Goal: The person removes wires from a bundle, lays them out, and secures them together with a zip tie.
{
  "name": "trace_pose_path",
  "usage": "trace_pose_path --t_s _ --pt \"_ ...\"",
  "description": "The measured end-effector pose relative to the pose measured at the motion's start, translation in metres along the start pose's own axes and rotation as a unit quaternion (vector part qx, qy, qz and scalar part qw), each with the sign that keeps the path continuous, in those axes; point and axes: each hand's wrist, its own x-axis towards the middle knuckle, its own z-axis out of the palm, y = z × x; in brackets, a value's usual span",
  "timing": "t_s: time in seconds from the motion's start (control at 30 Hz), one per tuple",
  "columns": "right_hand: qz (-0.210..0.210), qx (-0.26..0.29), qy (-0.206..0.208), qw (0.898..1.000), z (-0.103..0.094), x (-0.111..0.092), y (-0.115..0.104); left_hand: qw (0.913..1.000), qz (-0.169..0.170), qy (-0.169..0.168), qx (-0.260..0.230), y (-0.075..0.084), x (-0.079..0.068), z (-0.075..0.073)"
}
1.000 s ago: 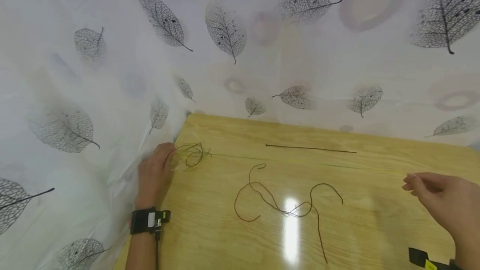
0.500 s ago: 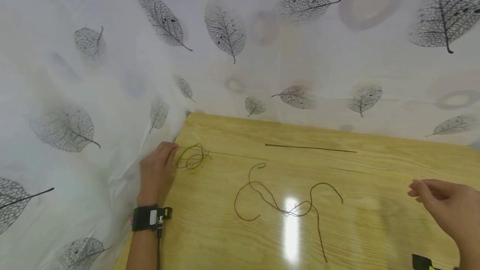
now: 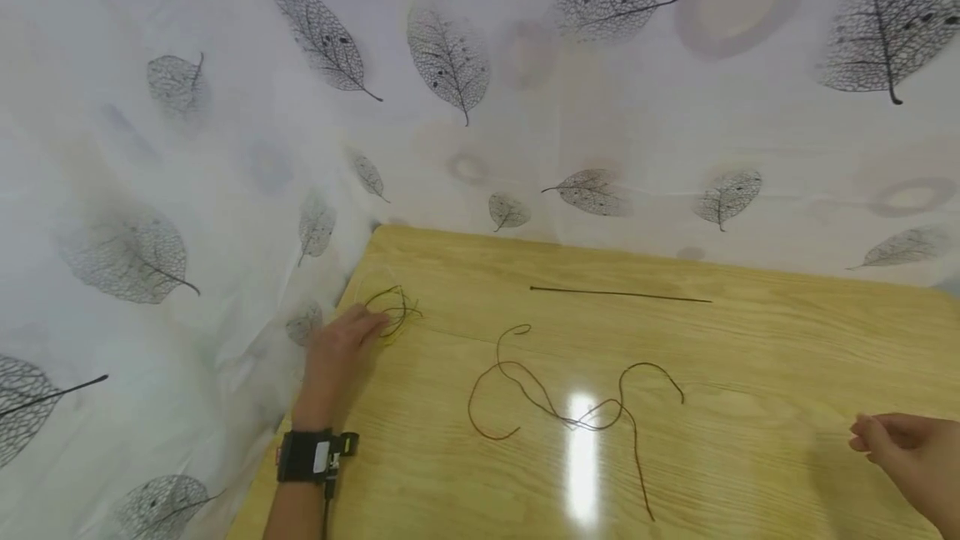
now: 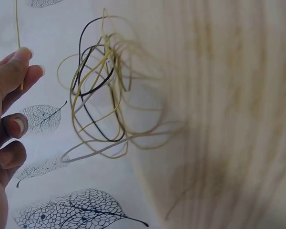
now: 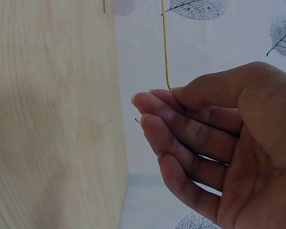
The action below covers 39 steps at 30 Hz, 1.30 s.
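Observation:
My left hand (image 3: 341, 361) is at the left side of the table, by a loose tangle of yellow, black and pale strings (image 3: 405, 307). In the left wrist view its thumb and forefinger pinch a yellow string (image 4: 17, 24), with the tangled strings (image 4: 80, 50) beside the fingers. At the far right, my right hand (image 3: 911, 452) is held over the table. Seen from the right wrist, thumb and fingertips pinch a thin yellow string (image 5: 165, 52). Between the hands a thin strand is only faintly visible in the head view.
Two reddish-brown cords (image 3: 636, 457) lie crossed mid-table. Behind them is a thin, straight dark rod (image 3: 621, 293) with a small knob at its left end. A pale leaf-printed sheet (image 3: 540, 123) hangs along the back and left of the wooden table (image 3: 450, 473).
My left hand has moved right and nearer, to the tangle. The right hand has moved right and nearer to me. The strand between them has become fainter.

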Motion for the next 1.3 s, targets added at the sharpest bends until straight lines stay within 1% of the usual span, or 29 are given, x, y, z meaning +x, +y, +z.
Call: trace_pose_path --t_s 0.07,0.13,0.17,0.23,0.3,0.37,0.4,0.5,0.67,0.8,0.87,0.93,1.07,1.17,1.3 --pt "0.04 -0.049 -0.019 0.998 0.0 -0.003 0.004 0.9998 -0.009 -0.019 0.005 0.002 -0.005 0.002" --pt "0.074 -0.091 -0.052 0.992 0.0 -0.005 0.008 0.999 -0.017 -0.042 -0.003 0.003 -0.01 0.006" --pt "0.095 -0.114 -0.075 0.986 0.001 -0.005 0.009 0.9979 -0.024 -0.059 -0.01 0.004 -0.012 0.008" --pt "0.114 -0.164 -0.128 0.971 0.001 -0.003 0.012 0.9949 -0.039 -0.089 -0.027 0.006 -0.015 0.012" --pt "0.112 -0.196 -0.182 0.957 0.003 -0.002 0.014 0.9914 -0.05 -0.111 -0.048 0.008 -0.018 0.016" --pt "0.108 -0.222 -0.233 0.94 0.005 0.001 0.012 0.9895 -0.052 -0.123 -0.057 0.011 -0.018 0.018" --pt "0.1 -0.227 -0.251 0.936 0.006 0.002 0.01 0.9897 -0.048 -0.122 -0.057 0.013 -0.018 0.02" --pt "0.107 -0.219 -0.291 0.925 0.011 0.004 0.002 0.9904 -0.035 -0.122 -0.055 0.016 -0.017 0.021" --pt "0.121 -0.209 -0.311 0.919 0.021 0.004 -0.007 0.9888 -0.034 -0.134 -0.058 0.019 -0.016 0.021" --pt "0.127 -0.2 -0.318 0.918 0.028 0.006 -0.011 0.9862 -0.033 -0.149 -0.064 0.021 -0.015 0.023" --pt "0.12 -0.196 -0.322 0.918 0.029 0.007 -0.013 0.9848 -0.032 -0.156 -0.069 0.023 -0.013 0.023" --pt "0.1 -0.196 -0.324 0.92 0.03 0.008 -0.014 0.9832 -0.032 -0.164 -0.073 0.024 -0.012 0.023" --pt "0.079 -0.205 -0.319 0.922 0.034 0.009 -0.019 0.9793 -0.037 -0.178 -0.088 0.028 -0.009 0.022" --pt "0.072 -0.205 -0.316 0.924 0.037 0.01 -0.024 0.978 -0.038 -0.182 -0.095 0.03 -0.007 0.023" --pt "0.074 -0.203 -0.325 0.92 0.037 0.011 -0.028 0.9774 -0.03 -0.185 -0.098 0.031 -0.005 0.026"
